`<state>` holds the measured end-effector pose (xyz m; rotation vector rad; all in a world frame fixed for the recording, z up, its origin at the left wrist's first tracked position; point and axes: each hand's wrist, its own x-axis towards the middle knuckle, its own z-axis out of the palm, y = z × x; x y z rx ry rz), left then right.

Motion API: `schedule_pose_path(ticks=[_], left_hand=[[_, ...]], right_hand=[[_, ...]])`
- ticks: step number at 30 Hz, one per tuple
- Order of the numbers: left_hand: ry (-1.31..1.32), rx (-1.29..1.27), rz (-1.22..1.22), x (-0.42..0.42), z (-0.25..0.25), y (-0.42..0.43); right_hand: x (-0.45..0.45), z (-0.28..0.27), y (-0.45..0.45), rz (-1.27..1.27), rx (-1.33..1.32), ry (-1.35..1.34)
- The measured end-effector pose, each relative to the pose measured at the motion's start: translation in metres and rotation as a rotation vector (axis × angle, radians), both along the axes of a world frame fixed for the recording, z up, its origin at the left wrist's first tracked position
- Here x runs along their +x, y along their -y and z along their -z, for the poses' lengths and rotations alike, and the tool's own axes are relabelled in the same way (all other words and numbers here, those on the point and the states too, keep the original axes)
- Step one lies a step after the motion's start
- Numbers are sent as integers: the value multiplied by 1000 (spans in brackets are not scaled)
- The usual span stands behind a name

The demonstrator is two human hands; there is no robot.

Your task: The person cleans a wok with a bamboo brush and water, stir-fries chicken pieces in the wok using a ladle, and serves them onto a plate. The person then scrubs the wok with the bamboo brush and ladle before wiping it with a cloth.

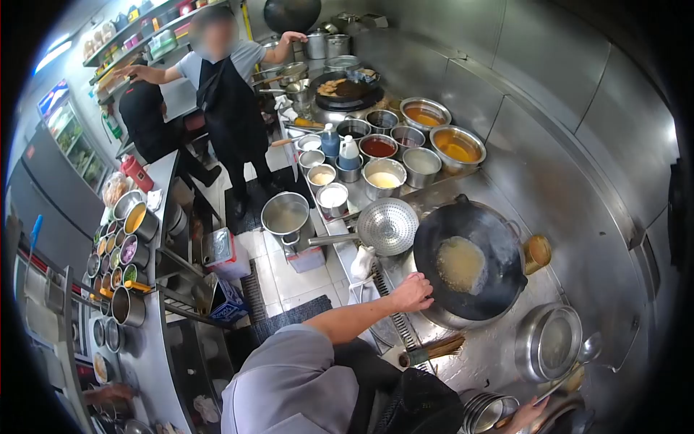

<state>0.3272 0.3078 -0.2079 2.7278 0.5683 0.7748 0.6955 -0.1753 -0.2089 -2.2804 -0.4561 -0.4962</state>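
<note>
While a tall fridge (40, 170) fills the far left, the tabletop (152, 343) next to it is crammed with small tubs (116, 257) of toppings and sauces. Next over, a person in a black apron (235, 108) stands with both arms out, and a big steel pot (287, 215) sits lower down, nearer the camera. Then you get a row of sauce pots (379, 147), with a round strainer (388, 226) below them, handle pointing left. Left hand (412, 292) is right at the wok's near rim, fingers curled, but I honestly can't tell if it's gripping anything. The wok (499, 249) itself sits on the stove just right of the strainer, with a yellowish puddle of food (461, 265) in the bottom. A brush (434, 351) lies below it. Bottom right, the right hand (530, 414) is wrapped around the handle of a ladle (590, 348), whose bowl is beside a round steel pan (554, 341).
</note>
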Motion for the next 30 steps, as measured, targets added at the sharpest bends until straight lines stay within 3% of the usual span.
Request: schedule_pose_path(ticks=[1,3,6,10,13,15,16,18,22,24,28,30], left_hand=[[2,-5,-8,-1,1,0],[18,14,13,-1,2,-2],[8,-21,9,-2,-4,1],[20,-46,-7,-3,-4,2],[29,-64,10,-3,-3,1],[-5,-81,8,-3,-5,1],[-3,-78,10,-4,-6,1],[25,-83,18,-5,-7,2],[38,-86,41,-6,-7,-1],[19,-97,51,-4,-4,-2],[-15,-210,64,3,-14,-8],[-127,-429,47,13,-28,-22]], right_hand=[[11,4,-5,-8,-5,2],[29,9,-14,102,28,-439],[36,-3,-38,168,-53,-555],[66,7,-53,52,-14,-488],[108,32,-54,45,-180,-686],[95,21,-75,164,480,-1116],[73,10,-81,164,484,-1113],[36,-8,-90,-250,1188,-1271],[20,29,-80,-487,1275,-1023],[-5,20,-76,-576,1434,-1083],[-66,-41,-79,-464,1460,-1213],[-77,-47,-68,-624,1422,-1195]])
